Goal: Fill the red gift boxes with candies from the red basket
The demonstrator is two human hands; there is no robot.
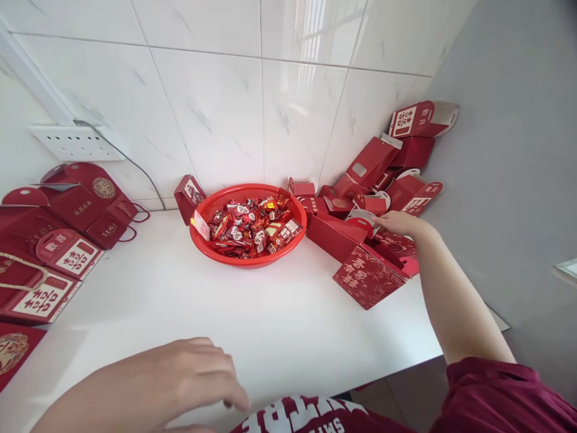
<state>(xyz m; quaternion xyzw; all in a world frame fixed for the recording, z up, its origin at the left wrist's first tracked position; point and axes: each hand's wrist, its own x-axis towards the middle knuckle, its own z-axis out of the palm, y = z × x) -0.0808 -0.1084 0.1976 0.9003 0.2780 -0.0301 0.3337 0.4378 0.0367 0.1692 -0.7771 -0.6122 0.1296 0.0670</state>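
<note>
My right hand [399,222] reaches to a pile of red cardboard gift boxes on the right, its fingers closed at the pale-edged flap of a red gift box [360,224]; the fingertips are partly hidden. Below it, a larger red box [372,276] with white characters lies on its side, its top open. My left hand [193,376] hovers over the front of the white table, fingers loosely bent and apart, holding nothing I can see. Between the hands, farther back, stands a red plastic basket [247,263] of wrapped candies [252,225].
Several red boxes and bags [81,207] with cord handles stand at the left. A small box [189,195] leans beside the basket. White wall tiles [216,120] rise behind the table [252,307], with a socket strip [76,143] and cable at left. A grey wall [505,150] bounds the right.
</note>
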